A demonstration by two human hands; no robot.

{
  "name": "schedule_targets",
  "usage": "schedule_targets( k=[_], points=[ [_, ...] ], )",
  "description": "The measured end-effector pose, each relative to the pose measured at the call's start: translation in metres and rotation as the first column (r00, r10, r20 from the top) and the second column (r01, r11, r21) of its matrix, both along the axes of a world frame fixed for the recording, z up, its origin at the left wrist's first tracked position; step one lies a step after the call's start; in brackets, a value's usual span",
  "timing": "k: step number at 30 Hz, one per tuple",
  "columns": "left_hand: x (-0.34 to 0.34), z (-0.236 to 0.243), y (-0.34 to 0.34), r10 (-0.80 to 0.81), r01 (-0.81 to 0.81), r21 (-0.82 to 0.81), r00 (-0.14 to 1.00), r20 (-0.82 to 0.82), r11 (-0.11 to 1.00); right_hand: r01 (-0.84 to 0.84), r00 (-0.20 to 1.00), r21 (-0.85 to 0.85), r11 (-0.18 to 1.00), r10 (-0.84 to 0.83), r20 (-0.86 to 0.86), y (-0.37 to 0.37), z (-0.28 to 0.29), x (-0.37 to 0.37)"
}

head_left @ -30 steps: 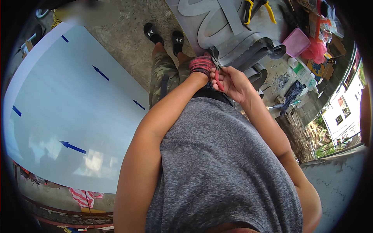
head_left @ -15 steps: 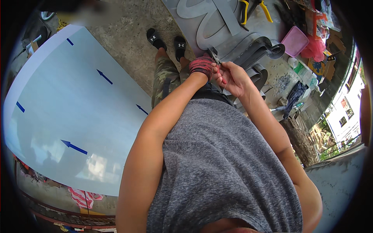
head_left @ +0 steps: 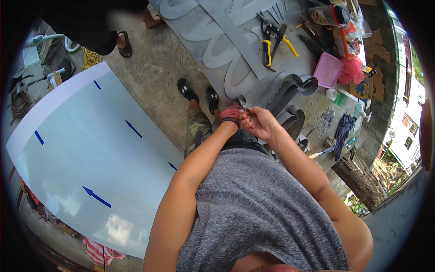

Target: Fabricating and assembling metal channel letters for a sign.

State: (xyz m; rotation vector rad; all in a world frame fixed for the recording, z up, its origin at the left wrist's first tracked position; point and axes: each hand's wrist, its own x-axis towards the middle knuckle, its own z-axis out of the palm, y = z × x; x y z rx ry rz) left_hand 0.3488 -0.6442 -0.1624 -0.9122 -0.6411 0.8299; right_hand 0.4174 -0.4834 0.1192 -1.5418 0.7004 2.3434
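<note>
Close together in front of my waist, both hands work at the near edge of the metal-covered table [head_left: 213, 72]. My right hand [head_left: 260, 123], bare, is closed around small red-handled pliers [head_left: 244, 105], whose grey jaws point away from me. Just left of it, my left hand [head_left: 230, 114], in a red and black knit glove, is curled shut; what its fingers hold is hidden. Right beside the hands stand curled grey metal strips [head_left: 283, 90]. Flat cut-out metal letters [head_left: 217, 54] lie farther off on the table.
Yellow-handled snips [head_left: 268, 41] lie beyond the strips. A pink tray [head_left: 328, 70], metal scraps [head_left: 324, 121] and a dark cloth [head_left: 345, 131] are on the right. A large pale sheet with blue arrows [head_left: 95, 149] fills the left. Another person [head_left: 81, 27] stands at the far left.
The view has tilted, so the hands and table sit lower and more of the table's far part shows. The other person's legs have come into view. Both hands remain together at the pliers.
</note>
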Motion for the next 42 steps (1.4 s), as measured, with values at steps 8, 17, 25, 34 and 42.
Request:
schedule_targets(
  k=[8, 17, 25, 34, 42],
  points=[
    [-0.042, 0.053, 0.076, 0.125, 0.806, -0.492, -0.554, -0.823, 0.328, 0.034, 0.991, 0.248, 0.968, -0.001, -0.131, -0.004, 0.052, 0.013],
    [-0.105, 0.201, 0.079, 0.755, 0.825, -0.205, -0.565, -0.333, 0.527, -0.628, 0.778, 0.692, 0.356, 0.255, 0.574, -0.041, 0.048, 0.052],
    [-0.074, 0.298, 0.075, 0.397, 0.654, -0.096, -0.563, -0.725, 0.750, -0.832, 0.496, 0.490, -0.261, 0.048, 0.867, -0.079, 0.072, 0.045],
    [-0.086, 0.313, 0.067, 0.641, 0.804, 0.023, -0.456, -0.618, 0.594, -0.713, 0.674, 0.661, -0.235, 0.028, 0.738, -0.107, 0.089, 0.049],
    [-0.116, 0.293, 0.085, -0.106, 0.480, -0.258, -0.320, -0.941, 0.839, -0.811, 0.578, 0.573, -0.119, -0.003, 0.816, -0.106, 0.085, 0.046]
  ],
)
